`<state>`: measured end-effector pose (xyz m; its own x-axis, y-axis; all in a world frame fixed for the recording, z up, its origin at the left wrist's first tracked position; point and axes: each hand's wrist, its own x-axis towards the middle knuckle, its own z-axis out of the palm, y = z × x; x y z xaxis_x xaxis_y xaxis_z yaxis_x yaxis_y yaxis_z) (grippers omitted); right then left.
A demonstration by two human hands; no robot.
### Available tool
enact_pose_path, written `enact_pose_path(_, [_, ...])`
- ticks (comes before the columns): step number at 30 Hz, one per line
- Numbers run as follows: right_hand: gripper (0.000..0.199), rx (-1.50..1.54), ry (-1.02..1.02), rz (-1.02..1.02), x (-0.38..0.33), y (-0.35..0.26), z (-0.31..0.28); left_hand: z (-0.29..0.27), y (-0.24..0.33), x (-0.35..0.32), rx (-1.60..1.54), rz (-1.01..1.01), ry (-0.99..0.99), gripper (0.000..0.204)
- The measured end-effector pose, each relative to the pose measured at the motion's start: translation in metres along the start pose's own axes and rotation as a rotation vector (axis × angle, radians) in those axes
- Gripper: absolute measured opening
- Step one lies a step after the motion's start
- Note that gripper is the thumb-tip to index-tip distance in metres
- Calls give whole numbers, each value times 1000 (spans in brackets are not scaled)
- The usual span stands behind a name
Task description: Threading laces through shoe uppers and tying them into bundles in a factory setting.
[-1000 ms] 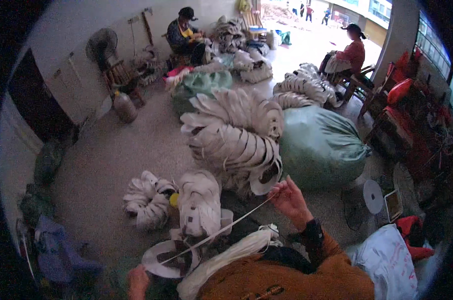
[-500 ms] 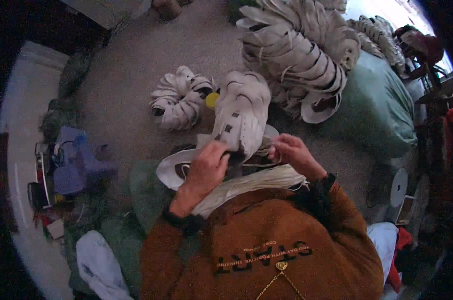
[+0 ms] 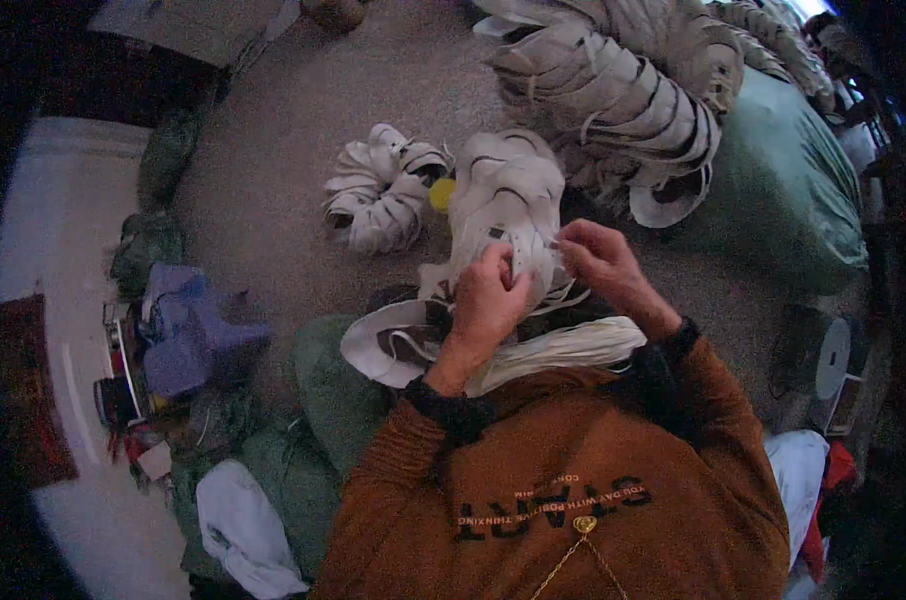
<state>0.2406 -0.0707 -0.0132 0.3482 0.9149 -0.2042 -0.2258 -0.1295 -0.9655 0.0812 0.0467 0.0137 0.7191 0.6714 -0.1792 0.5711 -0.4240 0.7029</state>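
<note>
The left hand (image 3: 488,305) lies nearer, its fingers curled over the near end of the white-piece stack (image 3: 508,185); whether they grip, I cannot tell. The stack's long axis runs away from the body, between 2 hands. Just right, the right hand's (image 3: 610,265) fingers pinch together, any strand indistinct.

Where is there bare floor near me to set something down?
Bare floor spreads left of the small pale ring, toward the purple object; more lies beyond the ring, left of the big pale bundle. It's crowded at your left hand and right hand, with the pale stack and strip bundle close by.
</note>
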Motion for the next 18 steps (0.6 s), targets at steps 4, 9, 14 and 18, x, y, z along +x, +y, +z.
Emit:
enact_pose_path(4, [18,-117,42,-212,25,17,18,12,-24,4,-291,41,8,30])
enact_pose_path(9, [19,-105,-45,-10,30,2,15,14,-15,-2,-368,75,73,36])
enact_pose_path(14, [22,-278,-152,-9,41,-13,9,15,-18,-2,-242,136,115,36])
enact_pose_path(18, [15,-947,-196,-285,57,-28,13,21,-32,3,-295,273,169,36])
